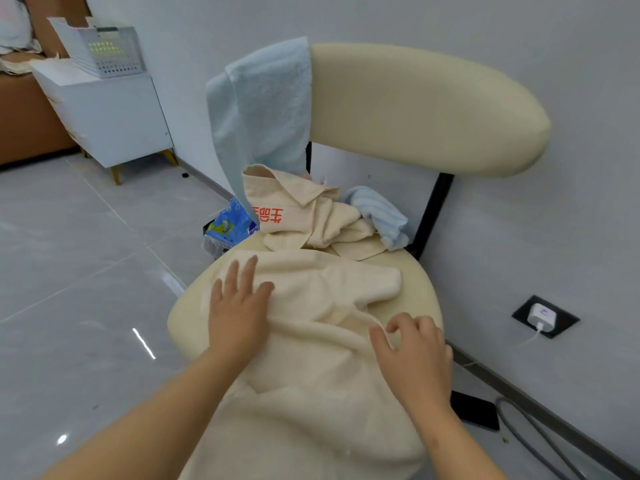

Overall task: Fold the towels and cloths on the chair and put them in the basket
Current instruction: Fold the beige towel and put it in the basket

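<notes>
The cream towel (pixel 322 341) is lying across the chair (pixel 417 284) seat, spilling off its front. The left grip (pixel 239 306) is pressing flat on it, fingers straight; the right grip (pixel 412 355) is pinching a fold. The basket (pixel 104 53) is sitting on a cabinet (pixel 114 126) well left of the chair.

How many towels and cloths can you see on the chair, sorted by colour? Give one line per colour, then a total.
Light blue: 2, the draped towel and the small cloth
Cream: 2, the printed cloth and the large towel
Total: 4
</notes>
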The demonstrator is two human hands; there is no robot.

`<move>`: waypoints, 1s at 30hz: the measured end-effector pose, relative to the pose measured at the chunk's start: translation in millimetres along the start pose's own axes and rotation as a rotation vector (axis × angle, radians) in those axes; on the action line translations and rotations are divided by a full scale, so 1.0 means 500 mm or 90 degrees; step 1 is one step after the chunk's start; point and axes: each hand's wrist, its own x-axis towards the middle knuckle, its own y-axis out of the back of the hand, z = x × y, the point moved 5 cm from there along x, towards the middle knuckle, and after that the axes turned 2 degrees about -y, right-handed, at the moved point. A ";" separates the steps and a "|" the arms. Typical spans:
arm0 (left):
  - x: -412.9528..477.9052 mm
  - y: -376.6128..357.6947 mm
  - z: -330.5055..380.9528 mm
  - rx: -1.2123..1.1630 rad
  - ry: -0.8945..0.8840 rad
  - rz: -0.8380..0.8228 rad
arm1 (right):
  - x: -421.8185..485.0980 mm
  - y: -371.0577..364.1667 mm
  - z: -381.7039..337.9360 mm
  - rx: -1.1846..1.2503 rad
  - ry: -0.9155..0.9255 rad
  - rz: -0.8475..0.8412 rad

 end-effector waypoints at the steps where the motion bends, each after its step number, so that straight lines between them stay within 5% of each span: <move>1: 0.005 -0.016 0.018 -0.018 -0.011 -0.056 | 0.010 -0.010 -0.011 0.088 -0.016 -0.022; 4: -0.004 -0.070 0.042 -0.073 0.058 -0.244 | 0.035 -0.061 -0.035 0.198 -0.060 -0.169; 7: -0.017 -0.072 0.041 -0.064 0.009 -0.276 | 0.043 -0.087 -0.026 0.132 -0.040 -0.272; 12: -0.012 -0.017 0.030 -0.003 0.060 -0.220 | 0.055 -0.031 0.050 -0.019 -0.103 -0.209; 14: -0.005 -0.011 0.045 0.030 0.075 -0.161 | 0.051 -0.011 0.043 -0.117 -0.057 -0.162; 17: 0.002 -0.034 0.076 -0.011 0.049 -0.153 | 0.055 -0.002 -0.015 -0.059 0.053 -0.076; 20: -0.014 -0.076 0.077 -0.038 0.057 -0.285 | 0.062 -0.054 -0.060 -0.105 0.126 -0.152; 24: -0.005 -0.084 0.050 -0.021 0.033 -0.307 | 0.068 -0.129 -0.050 -0.188 0.110 -0.269; 30: 0.061 -0.096 0.026 -0.007 -0.022 -0.354 | 0.131 -0.156 -0.031 -0.174 0.081 -0.295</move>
